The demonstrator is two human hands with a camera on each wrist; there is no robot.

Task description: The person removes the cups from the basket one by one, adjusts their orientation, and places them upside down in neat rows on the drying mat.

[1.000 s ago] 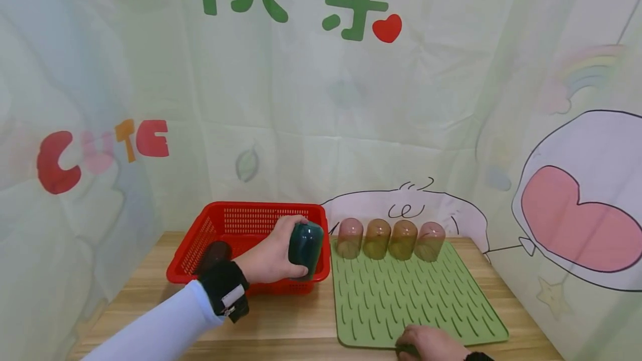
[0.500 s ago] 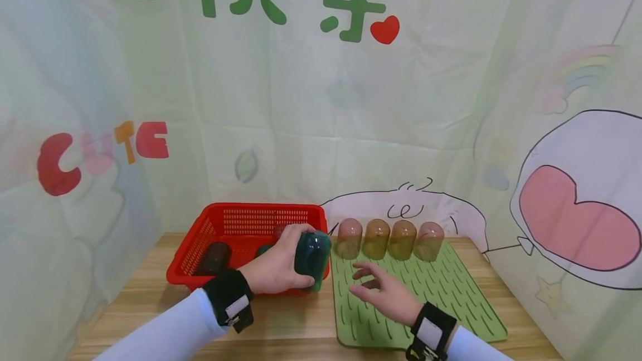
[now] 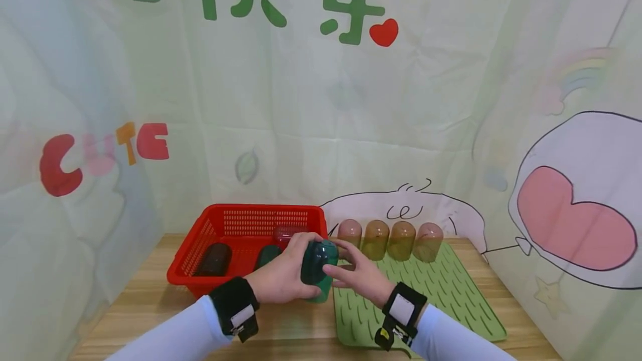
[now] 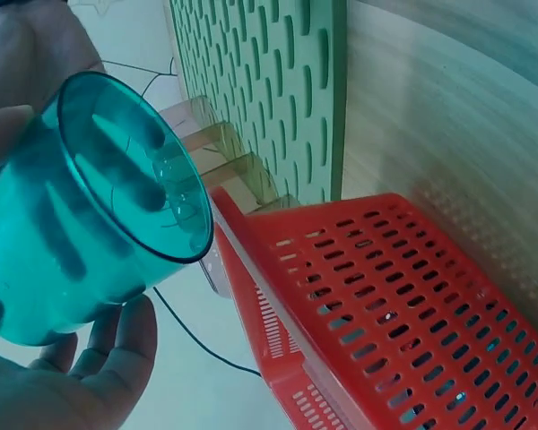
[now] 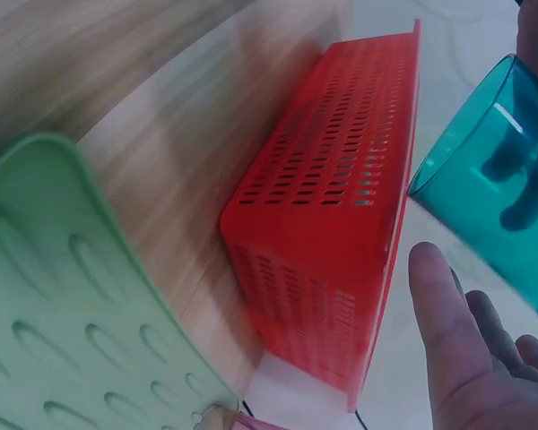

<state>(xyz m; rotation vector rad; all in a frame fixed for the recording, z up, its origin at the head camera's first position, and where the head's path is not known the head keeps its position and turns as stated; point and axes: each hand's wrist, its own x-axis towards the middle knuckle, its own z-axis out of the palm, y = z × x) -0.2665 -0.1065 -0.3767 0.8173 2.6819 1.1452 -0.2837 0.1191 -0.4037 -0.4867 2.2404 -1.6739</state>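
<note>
My left hand (image 3: 283,277) grips a translucent teal cup (image 4: 36,224), raised in front of the red basket's right side and tilted mouth-down. Its thumb lies low near the rim, and fingers show dark through the wall in the left wrist view. From the right, my right hand (image 3: 363,277) has come up to the same cup, thumb and fingers spread around its side. Its fingertips overlap the cup in the head view; in the right wrist view they look fairly straight, with a gap beside the cup (image 5: 493,170).
The red basket (image 3: 188,244) holds a dark grey cup (image 3: 215,259), a green cup (image 3: 267,255) and a pink-red cup (image 3: 287,233). Upside-down pink and amber cups (image 3: 401,241) line the back of the green ridged mat (image 3: 436,299) on the wooden table (image 3: 281,327).
My right hand has risen from the mat's front edge and moved left to the teal cup. My left hand has carried the cup slightly right and toward me, from over the basket.
</note>
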